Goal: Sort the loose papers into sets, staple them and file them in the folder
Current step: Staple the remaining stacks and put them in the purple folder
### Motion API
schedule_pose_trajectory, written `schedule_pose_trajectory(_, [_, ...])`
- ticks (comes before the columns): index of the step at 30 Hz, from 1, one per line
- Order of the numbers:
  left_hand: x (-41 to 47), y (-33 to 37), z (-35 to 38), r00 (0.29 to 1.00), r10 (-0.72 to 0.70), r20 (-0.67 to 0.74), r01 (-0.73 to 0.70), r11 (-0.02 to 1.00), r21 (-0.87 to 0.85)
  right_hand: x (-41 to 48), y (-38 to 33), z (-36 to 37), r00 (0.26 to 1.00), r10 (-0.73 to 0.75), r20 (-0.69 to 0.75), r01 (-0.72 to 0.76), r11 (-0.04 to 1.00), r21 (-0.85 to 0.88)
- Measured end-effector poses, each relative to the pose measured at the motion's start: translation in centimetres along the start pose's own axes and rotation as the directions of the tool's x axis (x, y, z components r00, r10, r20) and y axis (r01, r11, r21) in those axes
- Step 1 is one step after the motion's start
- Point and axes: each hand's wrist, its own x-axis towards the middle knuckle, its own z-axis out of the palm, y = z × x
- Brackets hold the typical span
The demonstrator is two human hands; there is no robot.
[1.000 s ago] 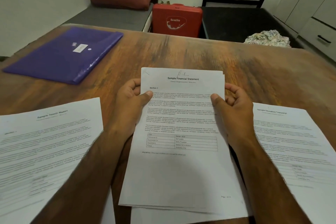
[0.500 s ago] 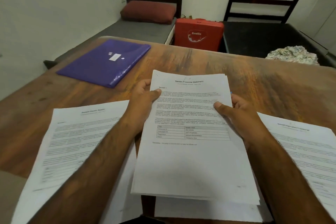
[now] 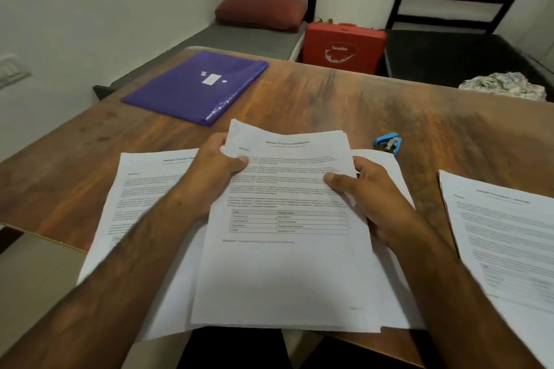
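Observation:
I hold a set of white sheets headed "Sample Financial Statement" (image 3: 284,263) above the table's near edge. My left hand (image 3: 214,171) grips its left edge, thumb on top. My right hand (image 3: 371,195) grips the right edge the same way. A second paper set (image 3: 141,198) lies flat to the left, partly under my left forearm. A third set (image 3: 503,246) lies to the right. More white sheets (image 3: 389,177) lie under the held set. A purple folder (image 3: 195,87) lies shut at the far left of the table. A small blue stapler (image 3: 388,142) sits just beyond my right hand.
The wooden table (image 3: 344,105) fills the view. Behind its far edge stand a red case (image 3: 343,46), a bed with a red pillow (image 3: 260,10), and a crumpled cloth (image 3: 503,85) on a dark surface. A white wall runs along the left.
The view has swung left and up, bringing the blue stapler into sight. Both hands keep their hold on the financial statement set, which has shifted slightly away from me.

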Motion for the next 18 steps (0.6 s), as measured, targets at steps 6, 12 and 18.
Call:
schedule_pose_trajectory(6, [-0.7,1.4,3.8,0.995,0.044,0.092,-0.046,0.999,0.025,-1.6,-0.3,-3.3,0.995,0.017,-0.095,-0.02,1.0,-0.021])
schedule_pose_trajectory(12, [-1.3,3.3,14.0,0.968,0.071,0.24,-0.07,0.997,-0.014,-5.1,-1.2,-12.3,0.975,0.064,-0.213,-0.073,0.997,-0.034])
schedule_pose_trajectory(18, [-2.7,3.8,24.9,0.896,0.021,0.443,-0.008,0.999,-0.031,-8.0,-0.5,-22.5,0.866,0.129,-0.483,-0.272,0.932,-0.241])
